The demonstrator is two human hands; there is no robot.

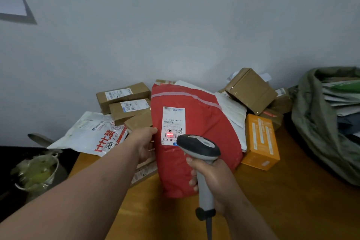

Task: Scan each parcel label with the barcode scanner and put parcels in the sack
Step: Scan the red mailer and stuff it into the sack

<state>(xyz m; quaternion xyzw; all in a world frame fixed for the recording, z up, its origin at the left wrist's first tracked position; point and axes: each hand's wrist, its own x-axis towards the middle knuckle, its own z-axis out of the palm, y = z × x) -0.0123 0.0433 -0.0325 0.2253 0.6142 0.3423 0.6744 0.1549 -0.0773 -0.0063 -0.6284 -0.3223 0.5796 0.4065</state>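
My left hand [145,143] grips the left edge of a red plastic parcel [204,122] and holds it upright over the wooden table [292,200]. A white label [173,122] faces me on the parcel. My right hand [216,179] grips the grey handle of the barcode scanner [198,147], whose dark head points at the label. A red scan light glows on the label's lower barcode. The green sack [319,122] stands open at the right, with several parcels inside.
Behind the red parcel lie several brown cardboard boxes [124,93], a white mailer with red print [97,134], white mailers and an orange box [260,142]. A bin with a green bag [37,171] stands left of the table. A grey wall rises behind.
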